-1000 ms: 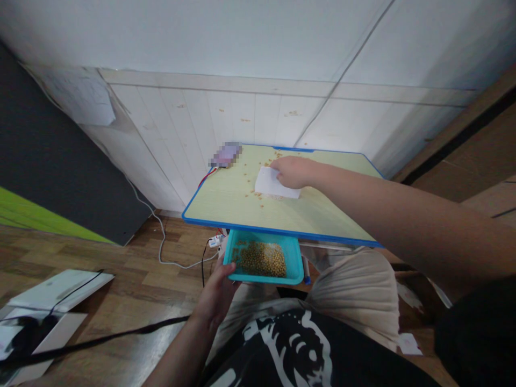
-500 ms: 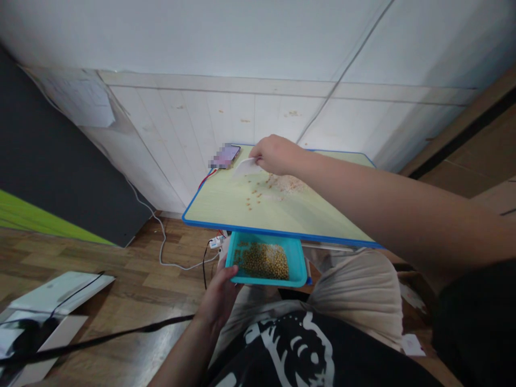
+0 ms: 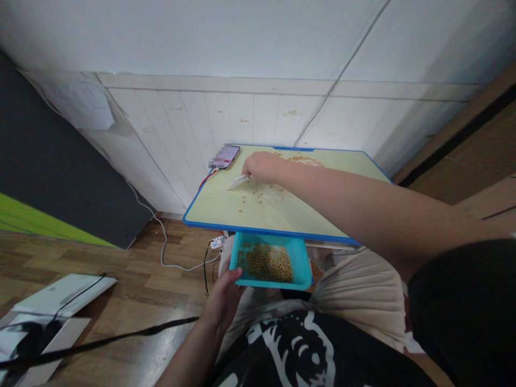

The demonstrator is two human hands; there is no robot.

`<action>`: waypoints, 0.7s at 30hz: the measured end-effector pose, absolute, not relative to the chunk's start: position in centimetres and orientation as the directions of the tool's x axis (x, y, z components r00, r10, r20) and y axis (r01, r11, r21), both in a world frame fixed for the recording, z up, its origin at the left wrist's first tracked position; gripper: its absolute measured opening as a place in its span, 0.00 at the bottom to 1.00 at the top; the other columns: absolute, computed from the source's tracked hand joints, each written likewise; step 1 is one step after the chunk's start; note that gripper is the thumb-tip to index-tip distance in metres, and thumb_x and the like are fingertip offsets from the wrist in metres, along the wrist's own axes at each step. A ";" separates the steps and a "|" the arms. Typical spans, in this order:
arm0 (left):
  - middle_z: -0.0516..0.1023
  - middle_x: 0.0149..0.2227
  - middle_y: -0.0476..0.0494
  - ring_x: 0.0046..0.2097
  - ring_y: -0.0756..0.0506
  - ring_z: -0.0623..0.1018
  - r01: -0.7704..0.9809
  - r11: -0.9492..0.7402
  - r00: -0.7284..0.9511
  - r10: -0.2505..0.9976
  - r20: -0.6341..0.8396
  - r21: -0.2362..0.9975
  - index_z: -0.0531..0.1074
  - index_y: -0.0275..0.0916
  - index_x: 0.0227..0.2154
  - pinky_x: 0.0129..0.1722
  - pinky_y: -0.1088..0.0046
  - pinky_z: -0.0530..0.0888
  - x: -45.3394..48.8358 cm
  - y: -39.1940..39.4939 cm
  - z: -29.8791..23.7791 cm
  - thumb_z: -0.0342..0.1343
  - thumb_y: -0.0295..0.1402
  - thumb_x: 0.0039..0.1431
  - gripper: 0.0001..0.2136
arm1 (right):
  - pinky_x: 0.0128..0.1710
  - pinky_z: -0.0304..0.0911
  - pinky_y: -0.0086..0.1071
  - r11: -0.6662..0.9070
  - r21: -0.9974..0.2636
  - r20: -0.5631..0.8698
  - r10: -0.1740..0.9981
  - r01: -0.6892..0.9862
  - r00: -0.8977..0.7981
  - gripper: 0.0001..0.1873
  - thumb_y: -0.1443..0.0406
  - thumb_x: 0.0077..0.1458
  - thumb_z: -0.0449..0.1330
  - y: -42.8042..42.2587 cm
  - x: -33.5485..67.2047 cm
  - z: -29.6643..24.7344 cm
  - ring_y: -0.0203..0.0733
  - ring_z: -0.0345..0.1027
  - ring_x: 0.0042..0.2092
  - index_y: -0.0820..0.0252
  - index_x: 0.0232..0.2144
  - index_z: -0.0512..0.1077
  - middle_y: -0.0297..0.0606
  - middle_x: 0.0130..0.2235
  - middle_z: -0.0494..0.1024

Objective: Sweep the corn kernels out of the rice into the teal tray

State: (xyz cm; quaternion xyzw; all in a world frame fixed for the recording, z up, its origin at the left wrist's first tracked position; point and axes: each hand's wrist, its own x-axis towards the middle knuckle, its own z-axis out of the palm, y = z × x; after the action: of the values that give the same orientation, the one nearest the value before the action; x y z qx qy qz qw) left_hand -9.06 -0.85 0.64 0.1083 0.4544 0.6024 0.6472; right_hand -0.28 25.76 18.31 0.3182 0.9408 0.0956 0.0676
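My left hand [image 3: 228,287] grips the left side of a turquoise plastic tray [image 3: 301,279], thumb over the rim. Soybean-like yellow beans [image 3: 270,262] cover much of its bottom. The tray is just below the front edge of a small pale-yellow table [image 3: 213,207] with blue edging. Above the tabletop, my right hand [image 3: 260,167] pinches a thin white scraper-like piece [image 3: 237,183], its lower edge at or close to the surface. Loose beans [image 3: 243,200] lie near it. Behind my forearm are more beans and pale crumbs [image 3: 304,160].
A phone [image 3: 226,157] with a red cable rests at the table's back left corner. White wall panelling [image 3: 242,118] stands right behind the table. A power strip [image 3: 217,242] and white cord are at the lower left, and a black strap [image 3: 153,329] crosses the left side.
My right hand has moved left and nearer to me with the white piece, uncovering the beans at the back. The tray in my left hand has shifted slightly right.
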 end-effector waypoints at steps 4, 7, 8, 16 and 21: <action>0.86 0.56 0.37 0.64 0.28 0.79 -0.684 0.256 -0.122 0.883 -0.453 0.683 0.79 0.42 0.57 0.62 0.51 0.76 -9.1 -0.9 0.4 0.73 0.38 0.46 0.32 | 0.37 0.57 0.36 0.801 0.265 -0.119 0.580 0.537 -0.806 0.20 0.73 0.61 0.59 25.5 0.0 18.6 0.48 0.78 0.44 0.61 0.49 0.87 0.49 0.45 0.88; 0.85 0.59 0.37 0.63 0.29 0.80 -0.688 0.254 -0.108 0.890 -0.442 0.679 0.78 0.43 0.61 0.61 0.51 0.76 -9.1 -1.0 0.3 0.72 0.38 0.48 0.33 | 0.36 0.56 0.36 0.818 0.283 -0.166 0.556 0.501 -0.815 0.21 0.73 0.61 0.59 25.3 0.2 19.1 0.47 0.77 0.44 0.60 0.51 0.86 0.48 0.46 0.88; 0.85 0.59 0.38 0.62 0.29 0.81 -0.688 0.251 -0.110 0.892 -0.439 0.681 0.77 0.44 0.62 0.61 0.51 0.76 -9.2 -1.0 0.2 0.72 0.38 0.49 0.34 | 0.36 0.56 0.36 0.824 0.284 -0.180 0.547 0.489 -0.817 0.21 0.72 0.60 0.59 25.2 0.2 19.2 0.46 0.77 0.43 0.59 0.51 0.86 0.47 0.45 0.88; 0.85 0.58 0.38 0.61 0.31 0.82 -0.684 0.277 -0.086 0.888 -0.452 0.675 0.73 0.44 0.66 0.61 0.53 0.76 -9.6 -1.0 -0.3 0.72 0.38 0.50 0.37 | 0.38 0.57 0.38 0.842 0.275 -0.255 0.530 0.465 -0.809 0.19 0.72 0.60 0.61 24.0 1.5 20.3 0.44 0.75 0.40 0.59 0.49 0.87 0.45 0.43 0.87; 0.86 0.57 0.38 0.60 0.31 0.82 -0.665 0.280 -0.090 0.890 -0.446 0.692 0.74 0.44 0.65 0.61 0.53 0.76 -9.6 -1.0 -0.2 0.72 0.38 0.51 0.35 | 0.42 0.60 0.40 0.840 0.232 -0.273 0.540 0.490 -0.796 0.17 0.71 0.57 0.63 23.8 1.9 20.6 0.47 0.75 0.42 0.57 0.46 0.88 0.44 0.43 0.87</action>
State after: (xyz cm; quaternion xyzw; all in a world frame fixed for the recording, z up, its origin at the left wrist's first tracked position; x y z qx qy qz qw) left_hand -9.61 -1.01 -0.22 0.1257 0.4478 0.5867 0.6629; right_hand 1.90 23.78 20.60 0.2725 0.9448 0.0747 0.1661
